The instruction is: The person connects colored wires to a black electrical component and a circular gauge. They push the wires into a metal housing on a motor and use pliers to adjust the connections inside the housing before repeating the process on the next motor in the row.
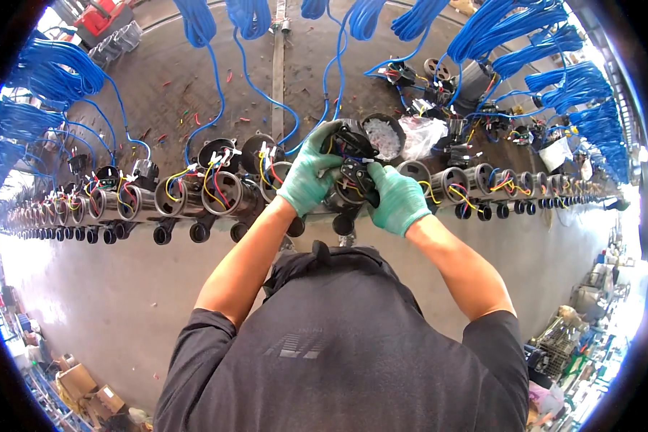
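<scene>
Your right hand [398,200], in a green glove, is clamped on the right side of a black part [356,173]; your left hand [309,174], gloved alike, is clamped on its upper-left. The part's long axis slants from upper left, away from you, to lower right, toward you. It sits over the row of metal cylinders [249,199] along the bench's [165,97] near edge. Beyond lie a clear plastic bag [422,137] and blue cable coils [250,17].

Black part [356,171] partly hidden by left hand [308,174], right hand [398,200]. Far cable coils [250,16], near shirt [367,360] cut off. Leftmost pipes [30,214] too small to tell.
</scene>
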A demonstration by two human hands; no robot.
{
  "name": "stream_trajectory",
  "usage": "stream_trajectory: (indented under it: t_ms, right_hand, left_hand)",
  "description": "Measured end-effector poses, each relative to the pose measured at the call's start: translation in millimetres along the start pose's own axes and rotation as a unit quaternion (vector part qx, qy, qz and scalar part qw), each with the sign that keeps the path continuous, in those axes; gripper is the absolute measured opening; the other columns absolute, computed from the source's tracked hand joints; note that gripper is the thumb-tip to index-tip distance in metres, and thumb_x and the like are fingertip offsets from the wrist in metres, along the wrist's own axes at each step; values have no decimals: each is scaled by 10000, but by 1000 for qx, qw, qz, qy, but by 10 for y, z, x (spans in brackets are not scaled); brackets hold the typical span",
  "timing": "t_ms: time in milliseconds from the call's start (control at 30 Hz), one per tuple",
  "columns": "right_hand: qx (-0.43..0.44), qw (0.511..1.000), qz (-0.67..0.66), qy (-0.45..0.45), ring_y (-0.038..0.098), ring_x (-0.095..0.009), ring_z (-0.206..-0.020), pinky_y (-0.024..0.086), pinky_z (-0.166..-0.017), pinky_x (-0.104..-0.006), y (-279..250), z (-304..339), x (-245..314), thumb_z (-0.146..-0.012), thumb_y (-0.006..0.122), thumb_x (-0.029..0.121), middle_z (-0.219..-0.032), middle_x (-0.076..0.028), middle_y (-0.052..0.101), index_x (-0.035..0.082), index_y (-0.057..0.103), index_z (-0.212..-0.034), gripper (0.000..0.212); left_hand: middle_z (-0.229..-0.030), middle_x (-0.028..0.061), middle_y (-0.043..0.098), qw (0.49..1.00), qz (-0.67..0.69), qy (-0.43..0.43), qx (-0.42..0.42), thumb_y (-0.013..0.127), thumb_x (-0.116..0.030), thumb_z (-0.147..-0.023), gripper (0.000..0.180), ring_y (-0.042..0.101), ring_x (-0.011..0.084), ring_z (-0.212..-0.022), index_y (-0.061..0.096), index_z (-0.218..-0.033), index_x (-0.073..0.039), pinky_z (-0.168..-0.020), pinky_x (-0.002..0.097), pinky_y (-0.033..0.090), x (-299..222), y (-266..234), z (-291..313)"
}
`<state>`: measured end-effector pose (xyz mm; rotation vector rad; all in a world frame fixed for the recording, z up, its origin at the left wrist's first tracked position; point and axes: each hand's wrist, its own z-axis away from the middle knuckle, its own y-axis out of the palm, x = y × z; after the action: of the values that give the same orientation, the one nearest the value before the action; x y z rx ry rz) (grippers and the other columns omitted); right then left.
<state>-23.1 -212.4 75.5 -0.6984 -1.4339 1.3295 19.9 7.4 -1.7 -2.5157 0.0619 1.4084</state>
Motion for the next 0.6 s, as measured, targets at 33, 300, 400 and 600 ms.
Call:
stream_trajectory:
  t_ms: [33,300,400,600]
  right_hand:
    - [4,1000,-6,15,663,-432,-971,554,-812,-515,-24,-3,11,-727,800,132,-1033,-215,644,23,555,-1252,590]
    - [62,985,-152,45,612,-429,-1216,491,-1065,-475,-524,278,107,-728,804,187,-1324,-275,610,27,439,-1551,915]
    - [-30,994,-17,104,613,-405,-1185,497,-1049,-469,-740,392,103,-716,831,175,-1259,-248,627,56,491,-1528,889]
    - [-223,922,-181,259,702,-351,-1176,532,-1040,-395,-1123,836,-950,-768,850,190,-1268,-232,719,12,532,-1503,820]
  left_hand:
    - [-1581,264,420,1000,2,4,1,799,42,-728,263,458,447,-1462,784,-985,-11,-1217,466,389,-3,3,-9]
    - [-1549,278,463,994,-100,30,-33,811,14,-700,254,524,456,-1377,787,-949,-30,-1164,463,428,-67,96,-14]
    - [-1566,281,448,996,-82,-31,-34,787,9,-789,192,520,442,-1386,796,-977,-26,-1176,451,412,-27,83,16]
    - [-1645,203,366,996,-70,-10,-57,760,88,-859,167,584,330,-1333,753,-1004,7,-1044,355,534,28,127,6]
